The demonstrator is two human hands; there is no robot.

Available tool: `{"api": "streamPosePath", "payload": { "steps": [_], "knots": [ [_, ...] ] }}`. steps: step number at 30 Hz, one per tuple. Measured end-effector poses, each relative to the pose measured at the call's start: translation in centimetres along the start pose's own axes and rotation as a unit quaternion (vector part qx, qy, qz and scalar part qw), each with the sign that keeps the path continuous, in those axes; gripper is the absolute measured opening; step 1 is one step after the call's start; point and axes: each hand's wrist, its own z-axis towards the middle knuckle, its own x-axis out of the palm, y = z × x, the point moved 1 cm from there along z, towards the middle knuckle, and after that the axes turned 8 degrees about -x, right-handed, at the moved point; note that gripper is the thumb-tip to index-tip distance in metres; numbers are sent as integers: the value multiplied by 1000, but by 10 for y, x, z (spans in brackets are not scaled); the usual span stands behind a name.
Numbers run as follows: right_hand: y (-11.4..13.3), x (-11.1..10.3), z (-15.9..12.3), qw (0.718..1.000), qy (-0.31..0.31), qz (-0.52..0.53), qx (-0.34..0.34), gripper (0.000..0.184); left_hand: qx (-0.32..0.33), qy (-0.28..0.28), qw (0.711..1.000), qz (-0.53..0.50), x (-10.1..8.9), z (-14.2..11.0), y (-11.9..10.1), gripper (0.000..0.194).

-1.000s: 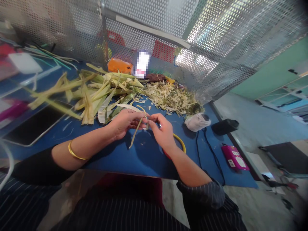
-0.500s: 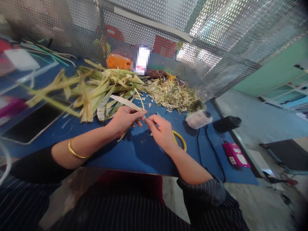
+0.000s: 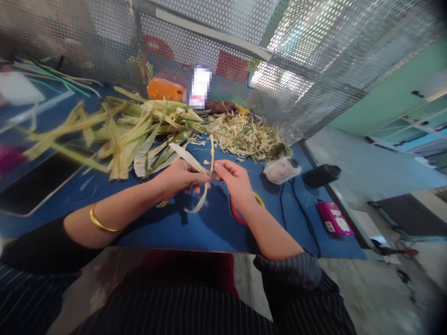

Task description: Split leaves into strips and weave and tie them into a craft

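My left hand (image 3: 179,180) pinches pale strips of dried leaf, which look like corn husk, between thumb and fingers. One flat strip (image 3: 186,154) points up and away from it, and a narrow end (image 3: 200,202) curls down below. With thumb and forefinger closed, my right hand (image 3: 234,179) grips a thin yellowish strip (image 3: 212,150) close beside the left fingertips. Just where the strips cross is hidden by the fingers. Under my right wrist lies a yellow and red loop (image 3: 260,200), partly covered, perhaps a scissors handle.
Long husk leaves (image 3: 132,125) are heaped at the back left, with shredded pieces (image 3: 247,132) to their right. A dark phone (image 3: 42,181), a wrapped spool (image 3: 282,170), a black cylinder (image 3: 321,175) and a magenta box (image 3: 335,217) lie on the blue table (image 3: 209,232). Perforated metal (image 3: 223,28) stands behind.
My right hand has shifted slightly up and turned, with the yellowish strip now upright at its fingertips. A pale strip end now hangs in a curl below my left hand. The view has shifted slightly.
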Motion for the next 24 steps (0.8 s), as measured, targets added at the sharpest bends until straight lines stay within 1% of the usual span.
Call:
{"api": "streamPosePath", "payload": {
  "steps": [2, 5, 7, 9, 12, 14, 16, 18, 20, 21, 22, 24],
  "knots": [
    [-1, 1, 0, 995, 14, 80, 50, 16, -10, 19, 1000, 20, 1, 0, 2, 27],
    [0, 3, -1, 987, 25, 137, 83, 18, -10, -8, 999, 40, 1, 2, 5, 28],
    [1, 5, -2, 988, 19, 138, 72, 19, -6, -28, 999, 44, 2, 2, 5, 26],
    [1, 6, -2, 991, -1, 123, 50, 19, -4, -42, 998, 40, 3, 1, 4, 25],
    [-4, 8, -2, 994, -47, 100, 24, 19, -11, -43, 999, 32, 5, 0, 2, 23],
    [-7, 8, -2, 995, -58, 82, 20, 19, -15, -37, 999, 32, 5, 0, 2, 21],
    [-9, 5, 0, 997, -55, 43, 15, 21, -14, -40, 998, 49, 5, 0, 4, 22],
    [-7, 0, 1, 997, -73, -29, -19, 22, -12, -41, 996, 76, 5, 0, 5, 26],
    [-1, -6, 1, 982, -105, -125, -93, 18, -9, -29, 994, 103, 6, -1, 6, 29],
    [3, -8, 1, 970, -107, -173, -136, 16, -8, -18, 994, 111, 7, -1, 5, 30],
    [7, -8, 0, 957, -90, -216, -173, 13, -8, -8, 993, 116, 8, -2, 5, 29],
    [11, -4, -1, 939, -21, -273, -210, 10, -5, 2, 992, 124, 11, -3, 5, 24]
  ]
}}
